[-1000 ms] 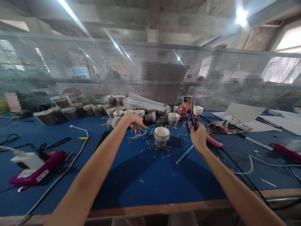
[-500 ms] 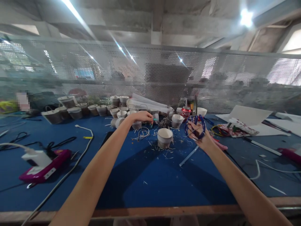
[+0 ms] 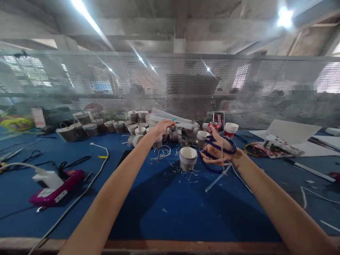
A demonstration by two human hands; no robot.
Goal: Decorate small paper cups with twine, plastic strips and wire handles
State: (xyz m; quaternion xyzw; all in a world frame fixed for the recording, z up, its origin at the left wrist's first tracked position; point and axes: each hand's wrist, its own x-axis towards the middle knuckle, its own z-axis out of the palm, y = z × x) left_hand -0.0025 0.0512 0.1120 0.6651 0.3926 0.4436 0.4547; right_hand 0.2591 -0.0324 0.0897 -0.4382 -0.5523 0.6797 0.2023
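My left hand (image 3: 162, 128) reaches over small pots near the back of the table. Its fingers are bent together, and a small teal bit shows at the fingertips; what they hold, if anything, is hidden. My right hand (image 3: 219, 150) is turned partly palm up, with the large blue loops of what look like scissors (image 3: 231, 144) around its fingers. The blades cannot be made out. Between the hands, nearer me, a small whitish-grey pot (image 3: 188, 159) stands upright among pale scraps. Below my right hand lies a translucent stick (image 3: 214, 182).
Rows of small pots with handles (image 3: 90, 129) line the back left. A red can (image 3: 213, 125) and stacked paper cups (image 3: 231, 129) stand behind my right hand. A magenta power strip (image 3: 57, 193) and white cable (image 3: 97, 177) lie left. A perforated screen (image 3: 148, 81) closes the back.
My left hand has moved slightly up and right over the pots. My right hand has turned and spread its fingers more, with the blue loops shifting around it. The view has tilted slightly.
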